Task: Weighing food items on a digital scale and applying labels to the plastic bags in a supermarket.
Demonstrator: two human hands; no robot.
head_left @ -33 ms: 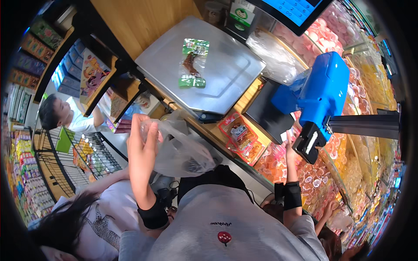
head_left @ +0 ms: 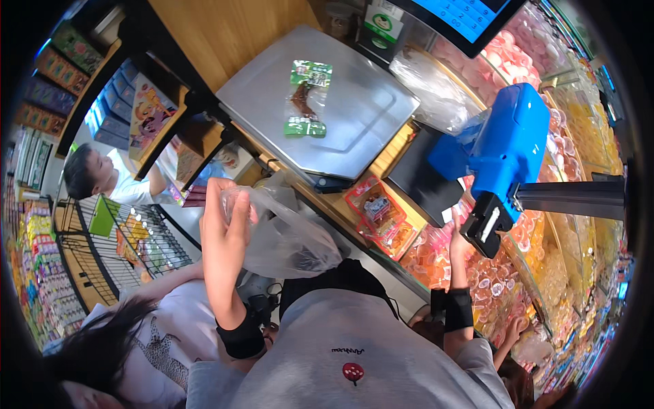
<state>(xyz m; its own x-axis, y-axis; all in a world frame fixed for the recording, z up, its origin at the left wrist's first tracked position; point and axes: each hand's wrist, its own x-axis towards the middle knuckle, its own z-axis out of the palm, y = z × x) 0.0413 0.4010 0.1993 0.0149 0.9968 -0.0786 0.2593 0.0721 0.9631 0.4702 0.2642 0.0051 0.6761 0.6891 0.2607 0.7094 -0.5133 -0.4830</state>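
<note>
My left hand point(head_left: 226, 228) is closed on the gathered top of a clear plastic bag point(head_left: 289, 238), which hangs in front of my body. Something dark shows dimly at the bag's bottom; I cannot make it out. On the metal scale plate point(head_left: 252, 88) lies a green and clear snack packet point(head_left: 308, 99) with a brown piece inside. At the right, my right hand point(head_left: 460, 242) is raised beside a blue machine point(head_left: 511, 136) on a dark arm. The machine's black end partly covers its fingers, so their grip is unclear.
Red-and-clear snack packs point(head_left: 381, 215) lie on the wooden counter beside a black pad point(head_left: 422, 177). A touchscreen point(head_left: 470, 20) overhangs the scale. Candy bins point(head_left: 490, 279) line the right. At left are a wire cart point(head_left: 129, 238) and a person point(head_left: 102, 174); another person point(head_left: 146, 334) stands close.
The whole view has shifted slightly. Both hands, the bag and the packet on the scale otherwise look the same.
</note>
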